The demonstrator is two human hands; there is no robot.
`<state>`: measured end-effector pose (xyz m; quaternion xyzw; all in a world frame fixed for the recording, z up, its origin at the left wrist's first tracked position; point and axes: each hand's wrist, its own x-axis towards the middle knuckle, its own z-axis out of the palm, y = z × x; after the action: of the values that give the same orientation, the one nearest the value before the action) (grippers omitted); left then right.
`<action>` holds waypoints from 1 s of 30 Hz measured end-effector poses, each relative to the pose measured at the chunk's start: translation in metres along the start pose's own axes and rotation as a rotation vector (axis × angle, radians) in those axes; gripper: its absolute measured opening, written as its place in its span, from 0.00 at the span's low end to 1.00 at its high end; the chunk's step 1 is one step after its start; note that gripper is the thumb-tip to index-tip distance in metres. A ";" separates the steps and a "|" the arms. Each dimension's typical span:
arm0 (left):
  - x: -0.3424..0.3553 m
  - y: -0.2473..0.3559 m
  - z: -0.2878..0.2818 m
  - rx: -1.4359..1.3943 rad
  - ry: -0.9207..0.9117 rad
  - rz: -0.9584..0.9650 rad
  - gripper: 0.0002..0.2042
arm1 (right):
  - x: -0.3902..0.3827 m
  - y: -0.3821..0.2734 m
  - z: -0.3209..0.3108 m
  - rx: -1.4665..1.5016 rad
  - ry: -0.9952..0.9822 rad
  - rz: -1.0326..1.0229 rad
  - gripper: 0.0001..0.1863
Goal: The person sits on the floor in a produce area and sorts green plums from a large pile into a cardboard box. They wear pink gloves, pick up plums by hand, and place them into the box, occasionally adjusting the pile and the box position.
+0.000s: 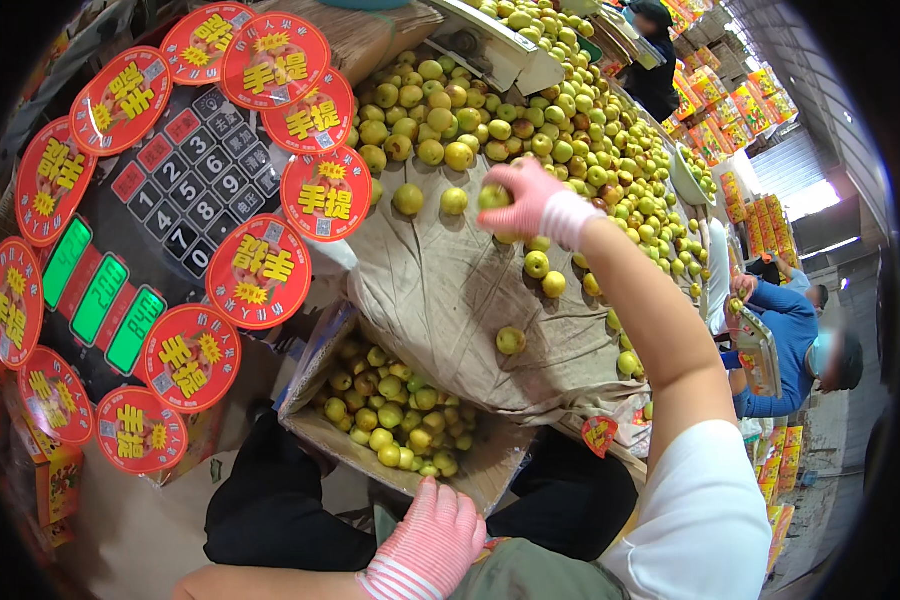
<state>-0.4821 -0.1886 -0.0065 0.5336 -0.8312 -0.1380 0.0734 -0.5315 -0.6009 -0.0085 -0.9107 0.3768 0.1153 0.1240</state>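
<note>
My right hand [535, 203], in a pink glove with a white cuff, reaches out over the cloth-covered table. Its thumb and fingers close round a round green-yellow fruit [493, 197]. Loose fruits [454, 201] of the same kind lie on the cloth [420, 275] around it. My left hand [430, 540], gloved in pink too, lies low in front of me at the near edge of a cardboard box [500, 470]. Its fingers are loosely stretched toward that edge and hold nothing I can see. Many more fruits [395, 415] fill the box between my knees.
A large heap of fruit [570, 110] covers the far side of the table. At the left stands a scale display [195, 185] with keys and green screens, ringed by red round stickers. A co-worker in blue [785, 340] sits at the right, near stacked colourful cartons [765, 230].
</note>
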 end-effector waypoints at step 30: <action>-0.001 -0.003 -0.005 0.060 -0.094 -0.065 0.15 | 0.174 0.049 -0.012 0.200 0.476 -0.174 0.21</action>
<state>-0.4774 -0.1894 -0.0032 0.5552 -0.8197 -0.1402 0.0140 -0.4451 -0.7528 -0.0567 -0.9243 0.3252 -0.1511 0.1308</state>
